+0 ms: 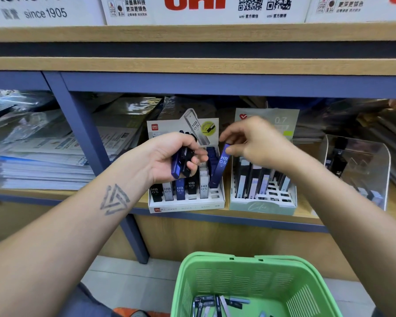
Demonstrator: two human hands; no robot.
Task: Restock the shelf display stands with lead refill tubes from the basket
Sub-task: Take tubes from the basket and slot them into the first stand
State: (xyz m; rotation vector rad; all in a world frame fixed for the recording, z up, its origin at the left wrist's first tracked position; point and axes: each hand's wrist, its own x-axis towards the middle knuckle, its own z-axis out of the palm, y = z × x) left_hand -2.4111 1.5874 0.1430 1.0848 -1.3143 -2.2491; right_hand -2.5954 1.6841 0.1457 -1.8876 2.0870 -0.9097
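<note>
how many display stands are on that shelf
3. A white stand sits under the left hand, a pale green stand under the right hand, and a clear stand sits farthest right. Others may be hidden.

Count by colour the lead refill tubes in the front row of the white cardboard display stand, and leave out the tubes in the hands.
Black plastic lead refill tubes: 2
Pale grey plastic lead refill tubes: 2
Blue plastic lead refill tube: 1
Total: 5 in the front row of the white cardboard display stand.

Both forearms are bare, without sleeves. The left forearm (pixel 82 216) bears a dark tattoo (pixel 114 199) of nested triangles.
</note>
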